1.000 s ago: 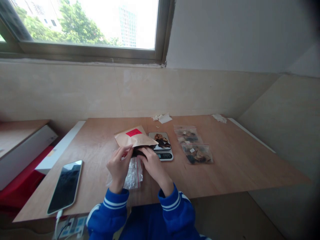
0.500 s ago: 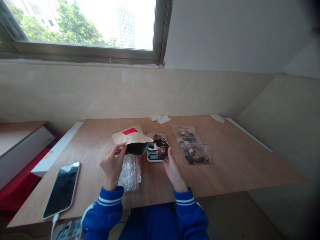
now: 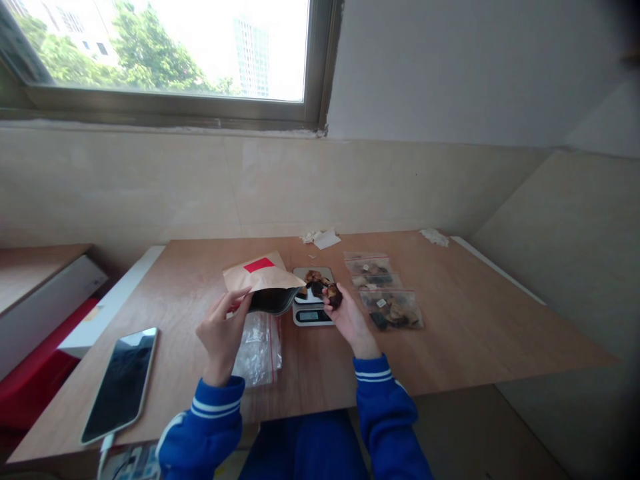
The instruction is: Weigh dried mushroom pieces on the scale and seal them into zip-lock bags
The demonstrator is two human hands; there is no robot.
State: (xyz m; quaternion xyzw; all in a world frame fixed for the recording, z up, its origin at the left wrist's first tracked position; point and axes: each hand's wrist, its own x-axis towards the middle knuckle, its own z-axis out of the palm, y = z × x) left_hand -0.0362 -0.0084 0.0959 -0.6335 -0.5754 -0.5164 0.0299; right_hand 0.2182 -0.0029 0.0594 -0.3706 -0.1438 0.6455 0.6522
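My left hand [image 3: 227, 327] pinches the edge of a brown paper pouch [image 3: 270, 277] with a red label, its dark mouth gaping toward me. Between the fingers of my right hand [image 3: 349, 319] are dark brown dried slices [image 3: 334, 297], whose exact kind I cannot make out. They are held over the right side of a small kitchen scale [image 3: 313, 318]. More brown and black dried pieces [image 3: 315, 279] lie on its plate, and the display is partly visible. Under the pouch lie clear zip bags [image 3: 260, 350].
Several filled zip bags [image 3: 393, 309] lie in a column right of the scale. A phone [image 3: 123, 383] with a white cable rests at the left. Crumpled white paper [image 3: 327, 239] sits at the table's back edge, below the window.
My right hand has shifted slightly right and up with the dried slices, uncovering more of the scale's display. The left hand and pouch have hardly moved.
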